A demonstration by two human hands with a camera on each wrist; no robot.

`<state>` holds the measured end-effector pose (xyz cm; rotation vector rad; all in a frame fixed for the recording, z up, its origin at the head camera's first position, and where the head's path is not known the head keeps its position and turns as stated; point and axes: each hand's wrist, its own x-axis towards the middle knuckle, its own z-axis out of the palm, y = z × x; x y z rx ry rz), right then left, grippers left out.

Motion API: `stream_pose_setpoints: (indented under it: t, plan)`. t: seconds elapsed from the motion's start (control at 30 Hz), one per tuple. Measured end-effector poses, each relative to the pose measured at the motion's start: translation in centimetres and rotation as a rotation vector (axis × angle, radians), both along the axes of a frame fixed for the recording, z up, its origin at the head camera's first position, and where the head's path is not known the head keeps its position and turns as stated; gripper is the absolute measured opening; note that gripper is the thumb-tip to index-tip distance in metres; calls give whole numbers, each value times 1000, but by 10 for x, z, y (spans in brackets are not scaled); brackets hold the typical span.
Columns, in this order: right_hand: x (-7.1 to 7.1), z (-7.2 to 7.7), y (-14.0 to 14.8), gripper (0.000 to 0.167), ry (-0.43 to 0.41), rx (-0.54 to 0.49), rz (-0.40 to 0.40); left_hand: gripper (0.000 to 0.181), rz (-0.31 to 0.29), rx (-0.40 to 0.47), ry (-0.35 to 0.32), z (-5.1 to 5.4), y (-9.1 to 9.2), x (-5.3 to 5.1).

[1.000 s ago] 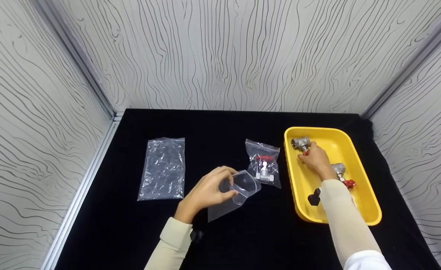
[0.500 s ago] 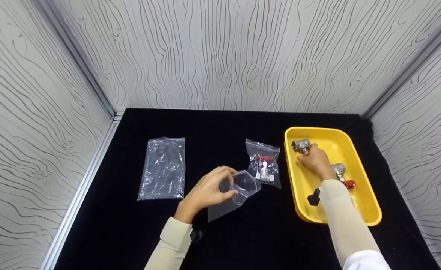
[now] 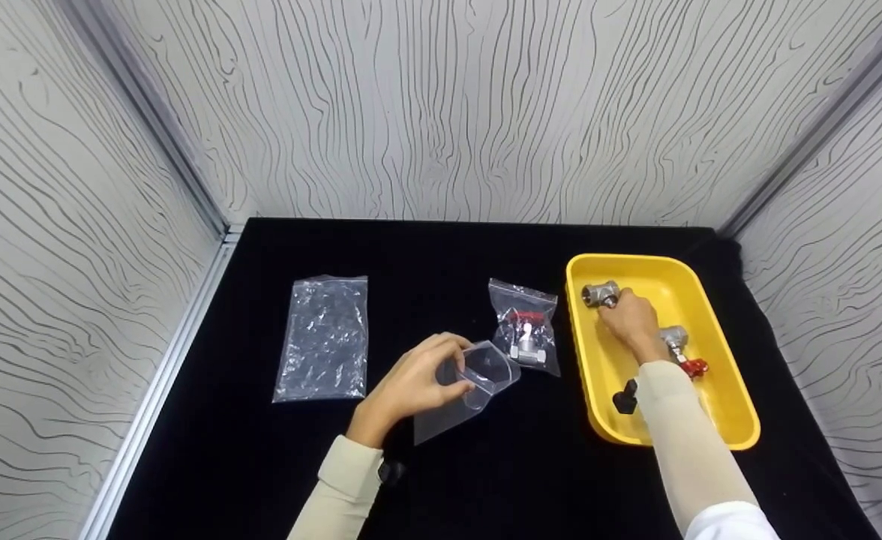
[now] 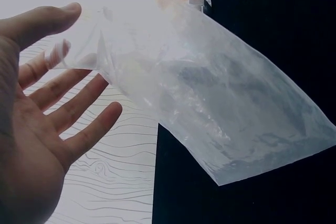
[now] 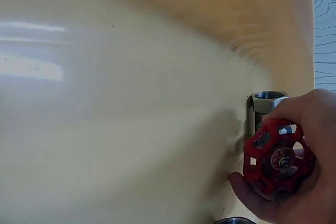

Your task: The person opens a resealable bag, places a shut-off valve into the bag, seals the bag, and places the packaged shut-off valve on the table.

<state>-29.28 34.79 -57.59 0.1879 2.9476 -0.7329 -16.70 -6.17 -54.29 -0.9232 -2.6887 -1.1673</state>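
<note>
A clear plastic bag (image 3: 441, 420) (image 4: 210, 108) hangs from my left hand (image 3: 411, 386) (image 4: 47, 114), its mouth spread between thumb and fingers. Inside the yellow tray my right hand (image 3: 631, 322) (image 5: 310, 171) grips a metal valve (image 3: 600, 293) near the tray's left wall. In the right wrist view, thumb and fingers curl round its red handwheel (image 5: 280, 160). A second valve (image 3: 673, 337) with a red handwheel (image 3: 694, 367) lies in the tray, right of my right hand.
The yellow tray (image 3: 741, 420) stands on the right of the black surface (image 3: 426, 262). A zip bag holding a red-handled valve (image 3: 529, 346) lies left of it. Another clear bag (image 3: 325, 337) lies at the left. Patterned panels (image 3: 441, 112) enclose the back and sides.
My right hand has shifted slightly on the valve, whose red handwheel is now hidden in the head view. My left hand and its bag keep their pose.
</note>
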Motion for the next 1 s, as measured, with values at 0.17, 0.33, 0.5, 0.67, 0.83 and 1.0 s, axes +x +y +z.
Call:
stream_pose_setpoints:
  t: [0.17,0.33,0.5,0.67,0.83,1.0]
  plan:
    - [2,2,2,36,39,2,-19,26,3,-5,0,1,-1,0]
    - [3,3,3,28,62,1,-26,26,2,-1,-5,2,-1,-1]
    - [6,2,6,30,71,4,-40,26,-1,1,-9,2,-2,-1]
    - [10,0,9,31,82,5,-43,26,4,0,-6,2,-2,-1]
    - [16,1,10,31,109,13,-58,28,5,0,-6,3,-2,0]
    - [21,8,7,29,147,20,-49,27,7,5,-4,3,-4,0]
